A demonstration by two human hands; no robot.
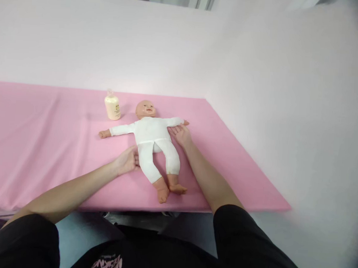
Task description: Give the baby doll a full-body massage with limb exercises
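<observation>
A baby doll (151,137) in a white suit lies on its back on the pink mat (45,142), arms spread, feet toward me. My left hand (127,161) rests on the mat beside the doll's right thigh, fingers loosely extended and touching the leg. My right hand (181,134) lies flat and open against the doll's left arm, near its wrist. Neither hand holds anything.
A small cream-coloured bottle (112,107) with a clear cap stands upright left of the doll's head. White walls close in behind and to the right of the mat. The mat's front edge runs just beyond the doll's feet.
</observation>
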